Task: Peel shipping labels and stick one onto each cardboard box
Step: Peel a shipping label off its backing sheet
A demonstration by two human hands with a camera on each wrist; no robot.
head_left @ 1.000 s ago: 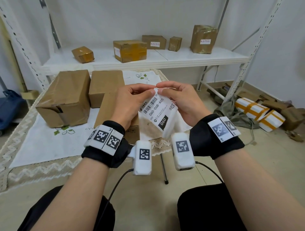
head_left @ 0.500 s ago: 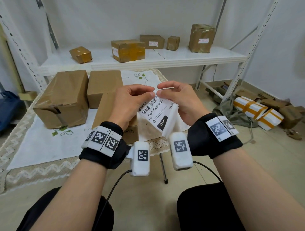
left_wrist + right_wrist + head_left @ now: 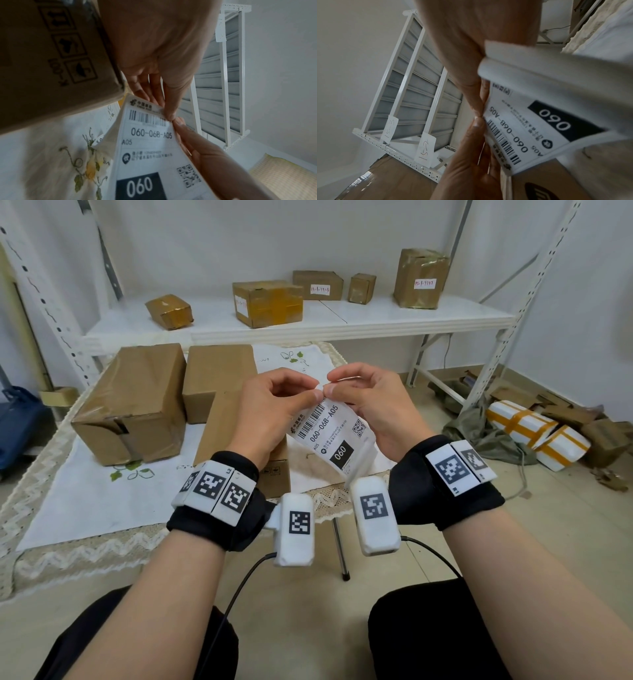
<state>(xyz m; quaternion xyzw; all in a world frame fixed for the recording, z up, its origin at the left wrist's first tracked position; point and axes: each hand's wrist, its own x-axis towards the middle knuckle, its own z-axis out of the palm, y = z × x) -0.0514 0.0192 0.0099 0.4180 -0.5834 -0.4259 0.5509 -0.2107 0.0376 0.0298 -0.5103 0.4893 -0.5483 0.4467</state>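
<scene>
Both hands hold a white shipping label (image 3: 334,436) printed "060-06B-A05" above the table's near right corner. My left hand (image 3: 313,396) pinches its top edge between thumb and fingers, and my right hand (image 3: 334,389) pinches the same edge right beside it, thumbs almost touching. In the left wrist view the label (image 3: 147,148) has a second white layer splaying behind it. The right wrist view shows the label (image 3: 530,121) upside down. Three plain cardboard boxes stand on the table: a large one (image 3: 133,402), a middle one (image 3: 215,374) and a flat one (image 3: 222,433) under my left hand.
A white shelf (image 3: 376,316) behind the table carries several small boxes (image 3: 267,302), some with handwritten tags. Wrapped parcels (image 3: 534,436) and flattened cardboard lie on the floor at the right. The table has an embroidered white cloth (image 3: 85,501). A blue bag (image 3: 17,426) stands at far left.
Both hands keep their pinch on the label's top edge. The label has tilted a little and hangs slightly lower; the boxes have not moved.
</scene>
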